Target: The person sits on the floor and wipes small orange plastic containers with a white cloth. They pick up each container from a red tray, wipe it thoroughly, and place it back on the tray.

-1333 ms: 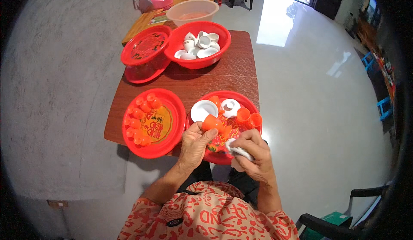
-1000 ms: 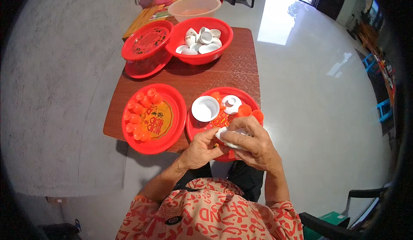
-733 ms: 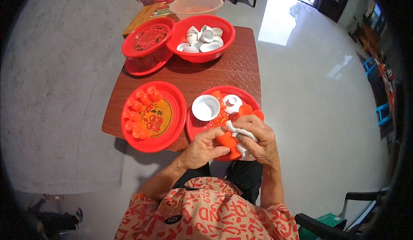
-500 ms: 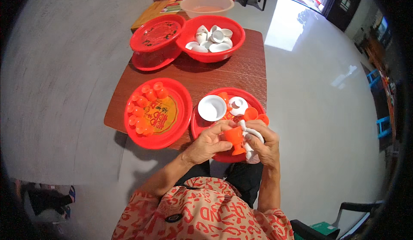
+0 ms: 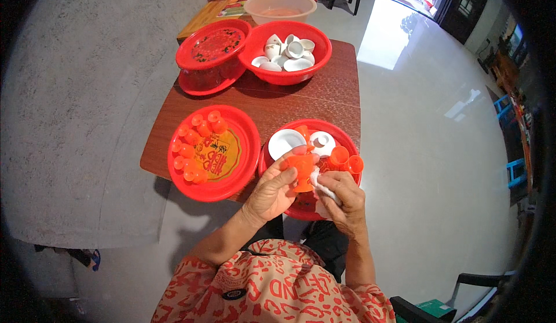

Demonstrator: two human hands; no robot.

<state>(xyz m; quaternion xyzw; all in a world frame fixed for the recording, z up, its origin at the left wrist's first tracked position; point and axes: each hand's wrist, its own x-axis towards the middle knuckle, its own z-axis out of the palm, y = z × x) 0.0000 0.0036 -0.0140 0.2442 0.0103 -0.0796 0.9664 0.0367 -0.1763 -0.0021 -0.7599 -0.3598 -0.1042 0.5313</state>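
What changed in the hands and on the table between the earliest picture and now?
The left hand has lifted an orange cup off the right-hand red tray and holds it up; the right hand has brought its white cloth against it. The left tray of orange cups, the bowl of white cups and the table stayed put.

Red bowl point(image 5: 272, 74) of white cups, lidded red basin point(image 5: 208, 68), clear tub point(image 5: 281, 4), wooden table point(image 5: 324, 100)
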